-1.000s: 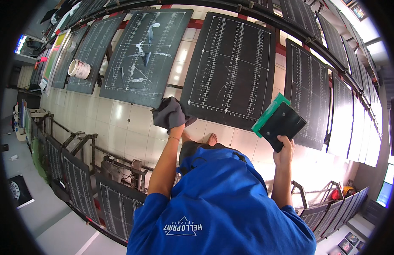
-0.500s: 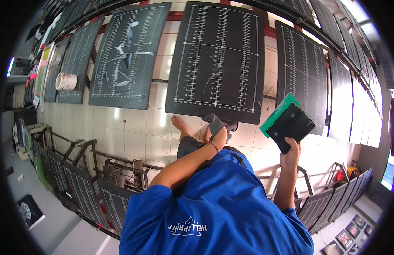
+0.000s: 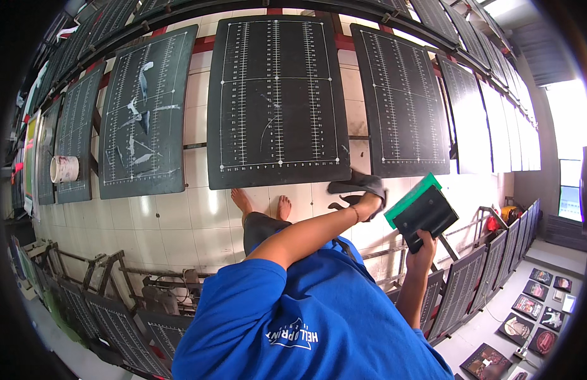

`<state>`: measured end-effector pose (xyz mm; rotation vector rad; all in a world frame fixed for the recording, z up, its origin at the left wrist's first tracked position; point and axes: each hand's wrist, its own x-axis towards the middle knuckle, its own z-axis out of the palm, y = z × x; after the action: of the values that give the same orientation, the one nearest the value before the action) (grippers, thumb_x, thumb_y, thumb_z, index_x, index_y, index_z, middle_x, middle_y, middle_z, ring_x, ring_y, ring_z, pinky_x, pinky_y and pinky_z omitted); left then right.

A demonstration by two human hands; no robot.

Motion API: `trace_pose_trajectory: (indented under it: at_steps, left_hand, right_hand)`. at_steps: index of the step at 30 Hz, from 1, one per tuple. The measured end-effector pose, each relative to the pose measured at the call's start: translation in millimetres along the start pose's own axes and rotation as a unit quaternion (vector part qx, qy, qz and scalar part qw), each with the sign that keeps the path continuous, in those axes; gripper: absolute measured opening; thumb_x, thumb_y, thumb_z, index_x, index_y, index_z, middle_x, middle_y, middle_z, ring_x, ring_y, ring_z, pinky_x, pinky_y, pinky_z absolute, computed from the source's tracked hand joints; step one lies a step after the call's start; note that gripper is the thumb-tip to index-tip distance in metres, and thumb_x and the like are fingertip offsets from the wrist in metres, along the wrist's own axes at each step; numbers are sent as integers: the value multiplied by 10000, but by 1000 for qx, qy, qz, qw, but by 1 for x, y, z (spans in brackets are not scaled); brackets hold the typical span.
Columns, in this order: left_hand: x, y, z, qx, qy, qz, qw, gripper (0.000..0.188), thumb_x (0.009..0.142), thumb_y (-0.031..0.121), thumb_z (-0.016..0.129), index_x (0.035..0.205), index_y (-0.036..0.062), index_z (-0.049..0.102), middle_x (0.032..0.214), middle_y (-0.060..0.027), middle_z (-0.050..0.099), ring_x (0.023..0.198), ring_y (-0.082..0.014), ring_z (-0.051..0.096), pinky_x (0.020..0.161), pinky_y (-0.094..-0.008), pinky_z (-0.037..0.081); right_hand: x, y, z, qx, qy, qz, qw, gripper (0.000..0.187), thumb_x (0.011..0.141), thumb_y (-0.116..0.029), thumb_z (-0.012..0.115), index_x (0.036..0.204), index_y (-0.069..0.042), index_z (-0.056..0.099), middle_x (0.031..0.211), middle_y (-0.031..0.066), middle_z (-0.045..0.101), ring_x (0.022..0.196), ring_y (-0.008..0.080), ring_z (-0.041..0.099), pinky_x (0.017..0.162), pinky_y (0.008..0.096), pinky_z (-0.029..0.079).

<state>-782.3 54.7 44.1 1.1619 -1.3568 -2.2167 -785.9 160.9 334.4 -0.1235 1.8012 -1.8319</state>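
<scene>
Cloth (image 3: pixel 356 189) in left hand (image 3: pixel 371 204), below black board (image 3: pixel 277 101).

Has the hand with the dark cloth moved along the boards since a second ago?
Yes. The left hand with the dark cloth has swept rightward, from the middle black board's lower left corner to its lower right corner.

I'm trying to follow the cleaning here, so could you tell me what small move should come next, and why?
Probably sweep the dark rag up onto the middle black platen. The left hand holds the rag bunched just past the platen's lower right corner, off its surface, and faint smears show on the board near its centre. The right hand holds the green-edged squeegee aside.
</scene>
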Motion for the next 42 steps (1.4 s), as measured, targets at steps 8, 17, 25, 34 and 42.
trace_pose_trajectory:
  at_steps: [8,17,25,34,42]
  left_hand:
    - [-126,69,-175,25,-181,-42,982,629,1061,511,360,1500,61,384,1434,-96,507,1275,-168,507,1091,-327,404]
    - [-249,-20,-341,-239,127,-171,947,536,1055,475,423,1385,56,480,1364,-69,553,1208,-178,565,1013,-316,492]
    - [-254,10,-383,-363,81,-121,920,574,1040,527,408,1377,73,500,1343,-90,579,1196,-227,602,1018,-380,521]
    - [-216,17,-445,-342,125,-44,930,608,1030,564,400,1392,89,512,1381,-55,569,1235,-221,570,1040,-396,488]
    - [-158,46,-491,116,281,230,925,534,1077,356,378,1454,-21,405,1443,-105,515,1334,-260,474,1159,-341,329]
  right_hand:
    - [60,-3,103,-323,-115,-195,919,327,820,-41,691,1140,26,670,995,91,704,876,149,632,838,297,488]
    - [152,35,265,-558,-319,-465,609,401,729,-45,702,1124,-116,706,1133,41,691,1083,268,637,927,391,510]
    - [45,81,148,-575,-261,-400,664,463,680,6,686,1129,-106,708,1139,71,697,1079,275,649,918,389,514]
    - [-90,73,88,-568,-128,-218,784,398,697,-5,704,1084,-93,729,1102,90,717,1017,287,681,899,373,527]
    - [-123,79,116,-551,-62,-181,812,398,705,9,649,1091,-64,716,1085,92,718,988,290,691,879,363,525]
